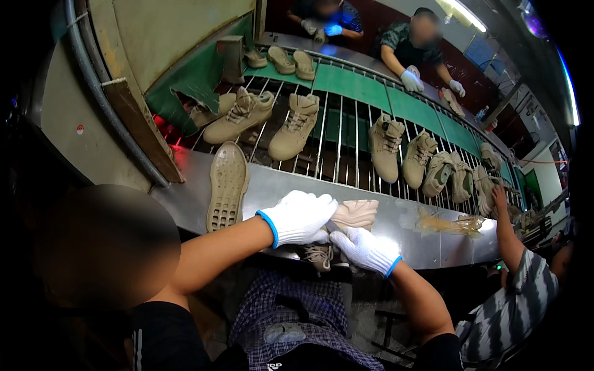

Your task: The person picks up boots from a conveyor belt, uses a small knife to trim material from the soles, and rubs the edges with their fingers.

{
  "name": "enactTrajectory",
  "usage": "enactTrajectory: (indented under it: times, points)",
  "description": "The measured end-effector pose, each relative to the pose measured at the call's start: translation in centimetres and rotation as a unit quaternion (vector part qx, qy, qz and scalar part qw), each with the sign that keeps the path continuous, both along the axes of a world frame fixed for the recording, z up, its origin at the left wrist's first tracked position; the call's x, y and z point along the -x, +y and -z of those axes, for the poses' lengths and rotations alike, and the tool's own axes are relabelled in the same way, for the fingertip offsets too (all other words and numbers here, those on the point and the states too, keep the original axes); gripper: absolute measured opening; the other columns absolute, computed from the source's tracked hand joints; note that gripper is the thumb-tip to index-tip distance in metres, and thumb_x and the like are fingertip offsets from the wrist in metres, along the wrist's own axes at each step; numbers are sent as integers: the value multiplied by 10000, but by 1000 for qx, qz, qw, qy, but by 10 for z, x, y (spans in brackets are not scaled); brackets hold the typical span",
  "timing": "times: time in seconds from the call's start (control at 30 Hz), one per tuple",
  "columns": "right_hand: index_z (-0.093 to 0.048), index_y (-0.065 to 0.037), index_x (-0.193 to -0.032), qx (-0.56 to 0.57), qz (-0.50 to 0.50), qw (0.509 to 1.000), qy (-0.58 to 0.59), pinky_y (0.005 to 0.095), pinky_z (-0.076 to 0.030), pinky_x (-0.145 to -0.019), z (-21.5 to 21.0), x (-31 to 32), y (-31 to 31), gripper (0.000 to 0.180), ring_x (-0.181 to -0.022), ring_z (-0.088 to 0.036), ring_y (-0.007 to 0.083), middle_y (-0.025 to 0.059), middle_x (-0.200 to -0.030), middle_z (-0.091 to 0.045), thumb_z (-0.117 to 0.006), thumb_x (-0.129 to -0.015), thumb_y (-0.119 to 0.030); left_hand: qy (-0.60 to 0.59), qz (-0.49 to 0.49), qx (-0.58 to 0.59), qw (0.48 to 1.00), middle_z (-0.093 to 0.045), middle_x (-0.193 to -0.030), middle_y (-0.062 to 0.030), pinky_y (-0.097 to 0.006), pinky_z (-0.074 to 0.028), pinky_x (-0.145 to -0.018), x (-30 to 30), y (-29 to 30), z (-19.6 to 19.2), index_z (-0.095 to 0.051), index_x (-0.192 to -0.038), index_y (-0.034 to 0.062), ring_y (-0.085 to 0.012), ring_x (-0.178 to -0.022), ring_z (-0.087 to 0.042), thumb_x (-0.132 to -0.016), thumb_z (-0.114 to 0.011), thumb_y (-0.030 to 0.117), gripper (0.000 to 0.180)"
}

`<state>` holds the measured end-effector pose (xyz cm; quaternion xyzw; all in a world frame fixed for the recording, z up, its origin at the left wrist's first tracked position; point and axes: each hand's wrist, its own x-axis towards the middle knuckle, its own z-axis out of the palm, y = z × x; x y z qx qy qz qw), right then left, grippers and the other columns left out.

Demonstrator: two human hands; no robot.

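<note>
White cotton gloves cover both hands: the left hand (299, 216) and right hand (365, 248) are curled together around a tan shoe (346, 217), sole up, at the near edge of a steel bench (278, 185). Beyond the left hand lies a loose sole (228, 185), not yet fitted. Farther off, finished shoes (296, 125) line a barred conveyor (346, 142), so the work looks midway.

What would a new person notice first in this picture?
First, the left hand and the right hand, both in white gloves, hold a tan shoe sole-up at the near edge of the metal table. Behind them, tan boots lie in a row on the green conveyor, and a loose sole rests at the left.
</note>
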<state>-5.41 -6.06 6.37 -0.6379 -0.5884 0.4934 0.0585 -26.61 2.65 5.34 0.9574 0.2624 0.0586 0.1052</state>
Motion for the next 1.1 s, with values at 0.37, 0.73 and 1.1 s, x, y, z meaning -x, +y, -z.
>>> enactTrajectory:
  times: [0.37,0.73,1.1]
  points:
    - [-645,-4,-1167,-196,195,936,-217,452,-584,-676,66,-151,-21,413,-706,-686,284,154,-854,-671,-647,-1029,-393,-346,-124,-83,926,-676,-1348,-222,-480,-560,-1047,49,-42,17,-680,-1327,-2,-417,-1221,-675,-832,-893,325,631]
    - [-621,-29,-1318,-287,194,933,-94,517,-516,-1019,80,-59,40,625,-1174,-656,531,343,-1243,-695,-579,-1048,-592,-500,-404,-5,766,-630,-1346,-217,-457,-546,-1068,50,-36,105,-636,-1432,29,-379,-1206,-676,-981,-775,454,635]
    - [-569,5,-1294,-37,169,965,199,353,-578,-896,77,1,-130,602,-1021,-677,178,140,-1082,-705,-773,-994,-474,-271,-216,270,898,-767,-975,-217,-398,-575,-810,-3,-33,45,-773,-1074,16,-358,-892,-760,-1052,-652,365,370]
